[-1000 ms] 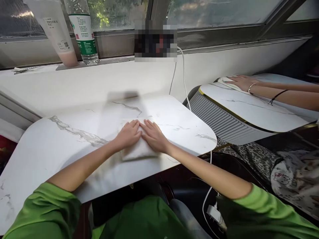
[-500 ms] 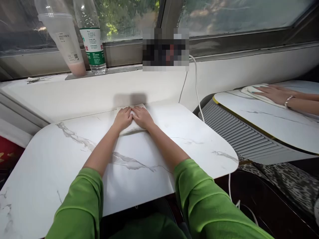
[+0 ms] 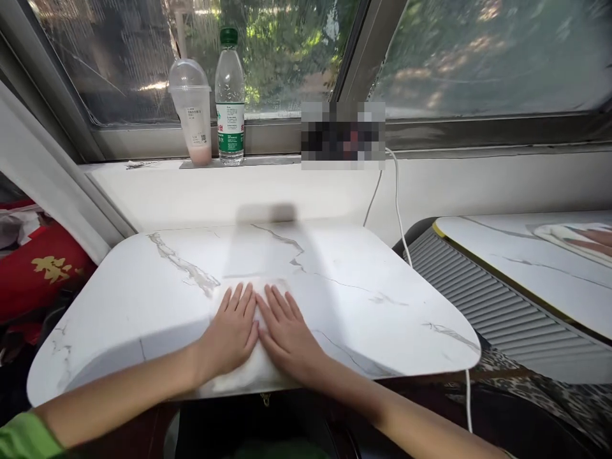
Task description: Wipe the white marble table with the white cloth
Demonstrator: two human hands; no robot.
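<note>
A white cloth (image 3: 248, 370) lies flat near the front edge of a white marble-patterned table (image 3: 373, 306). My left hand (image 3: 232, 331) and my right hand (image 3: 287, 331) press down on it side by side, fingers stretched out flat and pointing away from me. The cloth is mostly hidden under my palms. My bare forearms reach in from the bottom, with a bit of green sleeve at the lower left.
On the window sill stand a plastic cup with a pink drink (image 3: 192, 111) and a water bottle (image 3: 230, 95). A white cable (image 3: 398, 210) hangs down behind the table. A second marble table (image 3: 507, 255) stands at right, where another person's hand (image 3: 593, 237) rests on a cloth. Red fabric (image 3: 43, 271) lies at left.
My hands have slid the cloth back from the far edge of the table to the near edge. The view has tilted up, showing more of the window.
</note>
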